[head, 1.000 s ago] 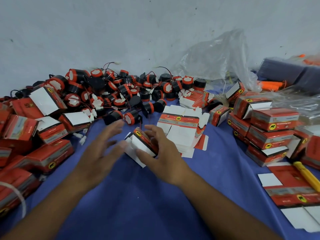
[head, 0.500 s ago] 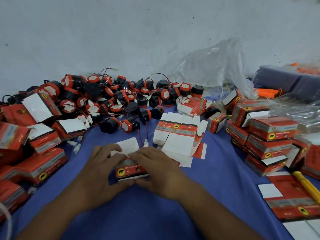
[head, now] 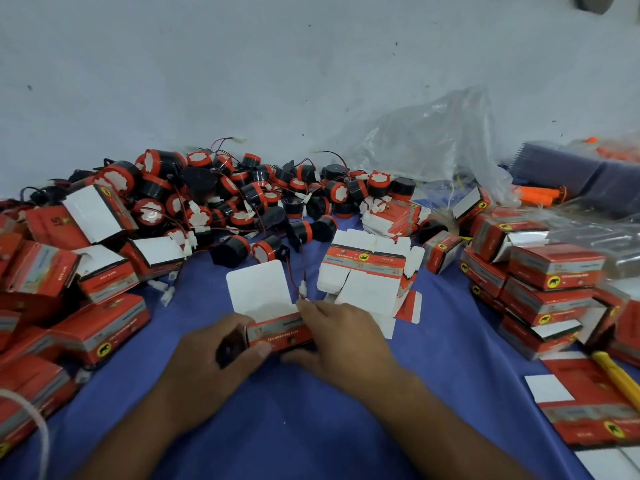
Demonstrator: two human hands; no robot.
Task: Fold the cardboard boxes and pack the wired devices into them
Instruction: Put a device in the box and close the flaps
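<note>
A small red cardboard box (head: 280, 332) stands on the blue cloth (head: 311, 410) between my hands, its white lid flap (head: 258, 291) raised toward the back. My left hand (head: 211, 362) grips its left end, thumb on the front face. My right hand (head: 341, 339) holds its right end with fingers curled round it. A thin red and black wire with a white plug (head: 303, 289) runs down to my right fingertips. Behind lies a heap of black and red wired devices (head: 242, 199). A stack of flat box blanks (head: 367, 271) sits just right of the flap.
Folded red boxes are piled at the left (head: 69, 289) and stacked at the right (head: 543, 282). A clear plastic bag (head: 433, 140) leans on the grey wall. A yellow tool (head: 616, 379) and flat blanks (head: 588, 410) lie at the lower right.
Both hands drew the flat blank toward me and opened it into a box. It now stands with its lid flap up, held at both ends.
</note>
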